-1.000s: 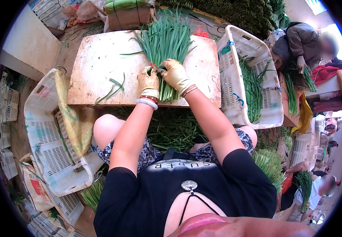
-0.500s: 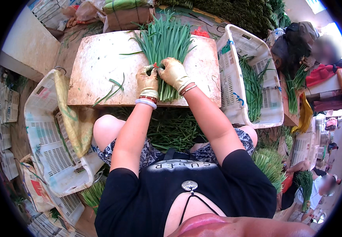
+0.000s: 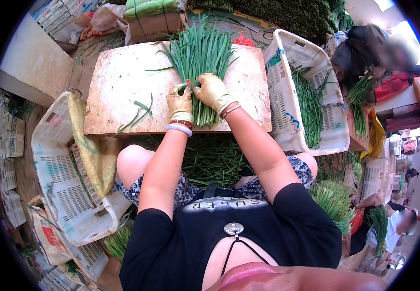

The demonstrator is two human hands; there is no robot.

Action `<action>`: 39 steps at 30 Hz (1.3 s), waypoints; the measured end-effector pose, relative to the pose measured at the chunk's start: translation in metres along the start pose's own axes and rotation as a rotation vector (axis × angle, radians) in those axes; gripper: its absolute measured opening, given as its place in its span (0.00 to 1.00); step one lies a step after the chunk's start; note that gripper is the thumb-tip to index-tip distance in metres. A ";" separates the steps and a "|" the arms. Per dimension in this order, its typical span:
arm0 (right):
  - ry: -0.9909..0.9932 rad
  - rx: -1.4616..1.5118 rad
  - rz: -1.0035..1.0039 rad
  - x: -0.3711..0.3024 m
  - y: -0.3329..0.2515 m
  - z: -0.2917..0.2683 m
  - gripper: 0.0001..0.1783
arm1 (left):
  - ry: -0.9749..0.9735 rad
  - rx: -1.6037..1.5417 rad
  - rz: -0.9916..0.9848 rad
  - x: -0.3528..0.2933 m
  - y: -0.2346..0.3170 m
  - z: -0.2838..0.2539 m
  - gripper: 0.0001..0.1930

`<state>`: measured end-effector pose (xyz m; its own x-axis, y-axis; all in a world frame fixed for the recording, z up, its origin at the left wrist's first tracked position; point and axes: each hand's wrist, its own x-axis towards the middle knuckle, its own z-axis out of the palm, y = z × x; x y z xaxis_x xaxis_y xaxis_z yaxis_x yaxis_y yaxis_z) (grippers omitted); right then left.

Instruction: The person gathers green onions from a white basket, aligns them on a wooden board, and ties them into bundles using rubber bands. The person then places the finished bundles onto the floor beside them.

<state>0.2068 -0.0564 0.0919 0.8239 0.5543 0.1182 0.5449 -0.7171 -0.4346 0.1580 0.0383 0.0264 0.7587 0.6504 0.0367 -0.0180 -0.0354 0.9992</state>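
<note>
A thick bundle of green garlic chives [image 3: 201, 51] lies on a pale, stained board [image 3: 123, 77], leafy ends pointing away from me and cut stalks towards me. Round its middle runs a thin red tie [image 3: 189, 83]. My left hand [image 3: 180, 103], in a pale yellow glove, is closed at the left side of the bundle, thumb and finger pinching the tie. My right hand [image 3: 213, 92], gloved alike, rests over the stalks and pinches the tie from the right. Its fingertips are partly hidden. A few loose leaves [image 3: 140, 114] lie on the board to the left.
Red ties [image 3: 243, 40] lie at the board's far right corner. A white crate [image 3: 336, 111] holding chives stands to the right, another white crate [image 3: 64, 194] to the left with a yellow sack [image 3: 93, 165] over its edge. Co-workers sit at the right, one holding chives [image 3: 359, 104].
My hands stay at the red tie and have barely moved. The whole view has shifted slightly.
</note>
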 end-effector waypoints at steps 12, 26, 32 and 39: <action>0.112 0.078 -0.002 -0.005 0.004 0.007 0.10 | -0.318 -0.009 0.256 0.020 -0.012 -0.017 0.13; 0.130 0.181 0.099 -0.008 -0.003 0.003 0.16 | -0.113 0.930 0.900 0.036 0.004 -0.016 0.13; 0.400 0.377 0.245 -0.018 0.003 0.023 0.19 | -0.021 0.624 1.041 0.011 0.034 0.001 0.01; 0.570 0.494 0.118 -0.029 0.010 0.034 0.09 | -0.199 0.484 0.831 0.002 0.052 0.010 0.03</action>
<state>0.1833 -0.0648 0.0536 0.8984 0.0858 0.4307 0.4258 -0.4110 -0.8061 0.1654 0.0303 0.0784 0.7218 0.1399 0.6779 -0.3604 -0.7602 0.5406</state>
